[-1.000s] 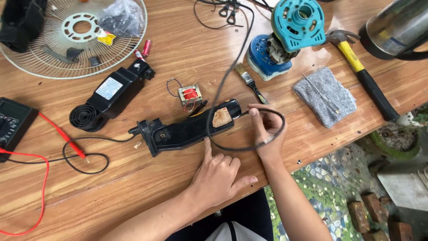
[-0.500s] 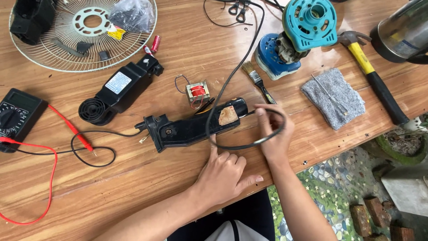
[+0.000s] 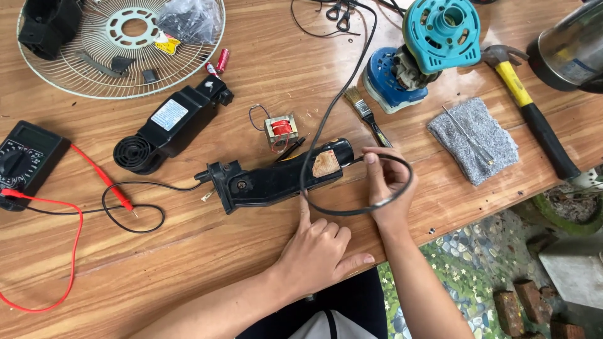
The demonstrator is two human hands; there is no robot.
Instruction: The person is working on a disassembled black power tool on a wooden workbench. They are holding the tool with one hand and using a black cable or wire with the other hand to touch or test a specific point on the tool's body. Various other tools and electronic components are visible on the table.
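Soft, even daylight lit the wooden table (image 3: 251, 263); shadows were faint, glare showed on the kettle (image 3: 568, 53), focus was sharp, edges slightly curved.

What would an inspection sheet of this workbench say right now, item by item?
Surface: wooden table, bare planks along the near edge.
Job's things: long black housing lying flat; small transformer just beyond it.
Clutter: fan grille, multimeter, second black casing, paintbrush, blue motor unit, grey cloth, hammer.
Hands: left hand flat on the table, index finger touching the black cord; right hand pinching the cord where it loops.
Cables: black cord runs from the far edge past the housing into a loop; red test lead trails from the multimeter.
Surroundings: pebble floor and bricks below the table.
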